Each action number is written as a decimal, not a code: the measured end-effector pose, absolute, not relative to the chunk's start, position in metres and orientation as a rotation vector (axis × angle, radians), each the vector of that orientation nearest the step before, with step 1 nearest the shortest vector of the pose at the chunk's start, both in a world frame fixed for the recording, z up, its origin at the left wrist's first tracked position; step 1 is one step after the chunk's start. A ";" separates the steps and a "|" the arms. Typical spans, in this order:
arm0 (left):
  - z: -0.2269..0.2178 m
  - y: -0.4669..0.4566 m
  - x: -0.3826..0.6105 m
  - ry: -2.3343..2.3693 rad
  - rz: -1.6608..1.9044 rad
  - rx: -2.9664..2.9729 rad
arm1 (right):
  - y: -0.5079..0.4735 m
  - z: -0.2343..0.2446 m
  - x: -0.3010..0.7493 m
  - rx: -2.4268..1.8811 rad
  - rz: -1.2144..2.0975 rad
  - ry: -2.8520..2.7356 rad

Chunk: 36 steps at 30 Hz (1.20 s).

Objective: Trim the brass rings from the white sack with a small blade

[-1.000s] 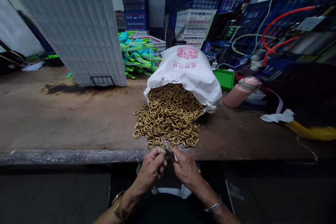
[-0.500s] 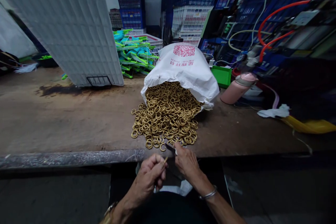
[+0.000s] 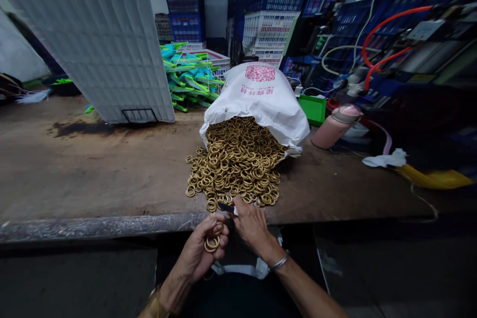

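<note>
Gold-coloured rings [image 3: 238, 169] spill in a heap from the open mouth of a white sack [image 3: 257, 94] lying on the table. Just off the table's front edge, my left hand [image 3: 203, 248] is closed around a few rings [image 3: 212, 244], which show between thumb and fingers. My right hand [image 3: 251, 223] grips a small knife [image 3: 225, 207], its dark blade pointing left over the near edge of the heap. The knife's handle is mostly hidden by my fingers. The blade is close above my left fingertips; whether it touches a ring I cannot tell.
A tall grey ribbed panel [image 3: 112, 49] stands at the left on the wooden table [image 3: 93, 174]. Behind the sack lie green and turquoise plastic pieces [image 3: 194, 77]. A pink bottle [image 3: 335, 126], a green tray [image 3: 312, 109] and red hoses [image 3: 372, 42] are to the right. Stacked crates [image 3: 270, 30] fill the back.
My right hand has moved left with the knife, nearer my left hand. My left hand has shifted slightly left and turned, so rings in it now show.
</note>
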State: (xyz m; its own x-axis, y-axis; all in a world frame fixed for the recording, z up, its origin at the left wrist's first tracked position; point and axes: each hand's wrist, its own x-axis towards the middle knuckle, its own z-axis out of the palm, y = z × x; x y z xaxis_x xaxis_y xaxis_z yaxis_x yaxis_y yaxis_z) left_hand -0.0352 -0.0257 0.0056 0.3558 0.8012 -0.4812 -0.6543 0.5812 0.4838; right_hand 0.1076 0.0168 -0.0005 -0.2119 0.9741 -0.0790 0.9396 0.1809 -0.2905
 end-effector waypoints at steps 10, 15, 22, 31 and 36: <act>-0.003 -0.020 -0.027 0.891 1.069 0.283 | 0.021 -0.008 0.111 -1.849 0.580 -2.057; -0.003 -0.017 -0.017 1.018 1.138 0.538 | 0.018 0.002 0.110 -1.599 0.937 -1.673; -0.007 -0.014 -0.011 1.180 1.060 0.782 | 0.009 -0.003 0.106 -1.483 1.170 -1.479; 0.007 -0.012 -0.015 1.249 1.156 1.108 | 0.013 0.006 0.114 -1.434 1.139 -1.680; 0.007 -0.012 -0.017 1.238 1.170 1.160 | 0.015 0.009 0.110 -1.427 1.145 -1.729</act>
